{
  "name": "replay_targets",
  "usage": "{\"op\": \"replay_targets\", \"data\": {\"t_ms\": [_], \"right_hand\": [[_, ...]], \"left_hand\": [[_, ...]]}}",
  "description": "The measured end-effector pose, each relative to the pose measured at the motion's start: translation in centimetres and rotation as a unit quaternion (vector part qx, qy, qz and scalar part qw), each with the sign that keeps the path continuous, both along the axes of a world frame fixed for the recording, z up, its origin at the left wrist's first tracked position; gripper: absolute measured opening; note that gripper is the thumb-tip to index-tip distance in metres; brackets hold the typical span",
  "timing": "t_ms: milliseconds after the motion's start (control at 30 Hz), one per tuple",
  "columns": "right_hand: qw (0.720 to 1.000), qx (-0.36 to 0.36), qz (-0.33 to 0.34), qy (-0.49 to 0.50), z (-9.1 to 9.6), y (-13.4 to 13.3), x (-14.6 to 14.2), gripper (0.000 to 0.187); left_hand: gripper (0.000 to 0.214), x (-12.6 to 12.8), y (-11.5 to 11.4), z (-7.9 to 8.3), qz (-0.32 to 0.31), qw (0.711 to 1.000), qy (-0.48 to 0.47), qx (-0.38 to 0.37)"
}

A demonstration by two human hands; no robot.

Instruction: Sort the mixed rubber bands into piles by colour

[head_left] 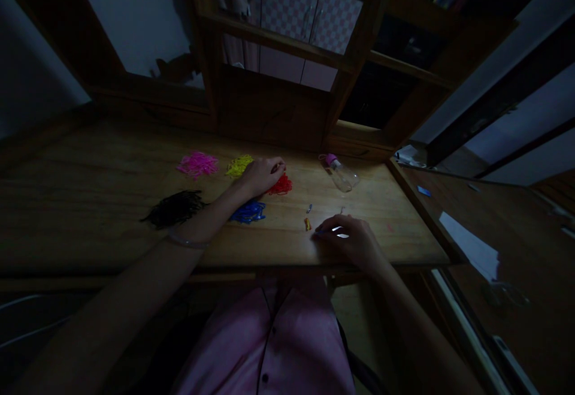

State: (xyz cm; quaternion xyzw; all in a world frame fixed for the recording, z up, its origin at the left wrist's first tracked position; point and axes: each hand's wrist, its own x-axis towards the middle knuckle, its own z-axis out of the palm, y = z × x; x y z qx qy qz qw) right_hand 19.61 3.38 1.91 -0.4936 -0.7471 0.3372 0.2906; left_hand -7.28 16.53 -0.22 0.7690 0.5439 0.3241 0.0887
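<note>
My left hand (263, 177) is over the upper edge of the red pile of thin strands or bands (281, 186), its fingers curled closed; what they hold, if anything, is too dim to make out. Beside its wrist lies a yellow pile (238, 166), and below it a blue pile (248, 211). Close to the table's front edge, my right hand (353, 238) pinches a small bluish piece (318, 231) between thumb and fingertips. Just left of it lie a small yellow-and-red bundle (308, 224) and a small blue-white bundle (309, 208).
A pink pile (198, 165) and a black pile (175, 208) lie on the left of the wooden table (112, 227). A clear bottle with a purple cap (342, 176) lies on its side at the back right. White paper (469, 245) rests on the side surface.
</note>
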Motion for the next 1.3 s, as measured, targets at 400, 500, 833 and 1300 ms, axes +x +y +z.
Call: {"op": "replay_targets", "data": {"t_ms": [400,500,833,1300], "right_hand": [[0.999,0.042,-0.020,-0.008,0.4,-1.5,1.1,0.012],[0.997,0.061,0.021,-0.046,0.7,-1.3,0.6,0.011],[0.992,0.050,0.088,-0.075,0.5,-0.5,0.3,0.017],[0.999,-0.031,0.022,0.009,-0.4,0.1,1.2,0.012]], "left_hand": [[0.027,0.0,-0.1,0.1,-0.010,1.000,-0.002,-0.001],[0.027,0.0,-0.1,0.1,-0.012,1.000,-0.006,-0.002],[0.027,-0.1,0.0,0.0,-0.017,1.000,-0.014,-0.006],[0.027,0.0,-0.1,0.1,-0.006,1.000,-0.007,-0.006]]}}
